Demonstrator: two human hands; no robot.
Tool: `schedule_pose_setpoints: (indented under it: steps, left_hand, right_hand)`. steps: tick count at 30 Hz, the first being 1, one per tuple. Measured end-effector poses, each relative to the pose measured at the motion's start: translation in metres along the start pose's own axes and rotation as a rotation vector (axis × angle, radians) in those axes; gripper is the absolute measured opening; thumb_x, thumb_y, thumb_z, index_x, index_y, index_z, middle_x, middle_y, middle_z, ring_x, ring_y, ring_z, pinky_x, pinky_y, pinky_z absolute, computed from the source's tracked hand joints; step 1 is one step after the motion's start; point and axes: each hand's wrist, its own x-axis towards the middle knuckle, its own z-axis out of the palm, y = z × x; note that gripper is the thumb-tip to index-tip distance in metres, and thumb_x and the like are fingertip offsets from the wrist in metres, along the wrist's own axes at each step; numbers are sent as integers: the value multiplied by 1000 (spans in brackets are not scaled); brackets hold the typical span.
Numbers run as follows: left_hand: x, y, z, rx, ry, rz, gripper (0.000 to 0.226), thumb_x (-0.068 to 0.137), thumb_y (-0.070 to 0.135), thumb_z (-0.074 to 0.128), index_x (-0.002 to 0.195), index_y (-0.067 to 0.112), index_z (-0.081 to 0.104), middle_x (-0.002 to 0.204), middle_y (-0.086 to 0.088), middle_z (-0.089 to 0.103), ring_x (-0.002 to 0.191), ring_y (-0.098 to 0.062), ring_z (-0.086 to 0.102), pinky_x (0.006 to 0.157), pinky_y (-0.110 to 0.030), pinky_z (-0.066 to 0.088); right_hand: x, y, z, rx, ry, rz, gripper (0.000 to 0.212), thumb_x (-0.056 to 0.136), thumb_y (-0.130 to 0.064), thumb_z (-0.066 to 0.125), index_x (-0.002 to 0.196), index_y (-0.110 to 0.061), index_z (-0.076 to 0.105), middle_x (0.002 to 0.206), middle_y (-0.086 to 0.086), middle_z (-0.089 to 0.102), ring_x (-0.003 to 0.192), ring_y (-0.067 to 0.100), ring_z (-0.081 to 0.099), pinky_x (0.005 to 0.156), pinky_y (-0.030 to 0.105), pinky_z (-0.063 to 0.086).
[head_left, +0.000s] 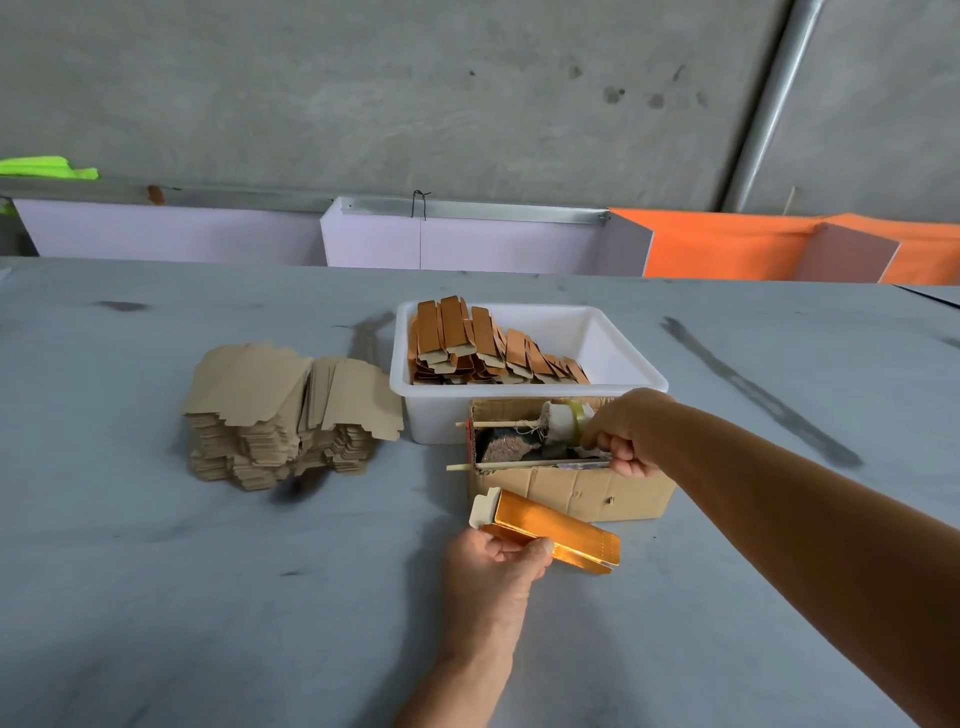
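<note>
Left hand: fingers pinch gold box mid-length, just above bench, near cardboard box. Right hand: fingers curled, pinching at tape roll inside cardboard box. Risks: tape tears crooked or sticks to itself; hard tug drags cardboard box; tight pinch dents gold box.
</note>
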Motion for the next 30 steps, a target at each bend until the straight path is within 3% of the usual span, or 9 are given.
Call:
schedule_pose_setpoints:
  steps: [7, 10, 13, 16, 22, 30]
  left_hand:
    - [0, 0, 0, 8, 2, 16, 15, 72, -2, 74, 69, 10, 67, 60, -4, 71, 56, -14, 68, 55, -20, 52]
    - [0, -1, -1, 26, 1, 18, 12, 73, 0, 75, 71, 9, 67, 62, -4, 71, 59, -16, 69, 59, -23, 53]
    - [0, -2, -1, 42, 2, 27, 12, 73, 2, 75, 71, 10, 67, 62, -3, 72, 60, -16, 70, 58, -21, 52]
    - [1, -2, 0, 36, 5, 21, 12, 73, 1, 75, 71, 10, 67, 62, -3, 71, 59, -16, 70, 55, -18, 51]
    - [3, -2, 1, 2, 5, 6, 10, 74, -3, 73, 75, 4, 66, 62, -5, 71, 58, -16, 69, 53, -17, 52]
    - [2, -1, 1, -9, -1, 7, 7, 75, -4, 72, 75, 1, 67, 61, -8, 70, 54, -15, 67, 56, -25, 53]
  right_hand:
    - [-6, -3, -17, 3, 21, -50, 35, 88, -6, 60, 56, -6, 47, 29, -1, 38, 26, 7, 30, 37, 18, 37]
    - [-5, -2, -26, 6, 90, -106, 26, 86, -3, 61, 62, -5, 51, 33, 1, 43, 29, 7, 31, 36, 14, 35]
    - [-4, 0, -29, -12, 111, -173, 13, 84, 0, 64, 73, -1, 57, 52, 9, 59, 25, 7, 37, 39, 17, 38]
    - [-3, 4, -31, -2, 62, -186, 4, 84, 0, 65, 83, 1, 61, 65, 12, 65, 36, 8, 43, 45, 22, 39]
    - [5, 12, -43, -5, 136, -234, 11, 78, 5, 69, 88, 5, 66, 56, 8, 58, 44, 11, 46, 45, 21, 37]
    - [4, 9, -27, -184, 62, -343, 31, 73, -5, 76, 103, -2, 67, 86, 11, 59, 68, 15, 47, 54, 21, 39]
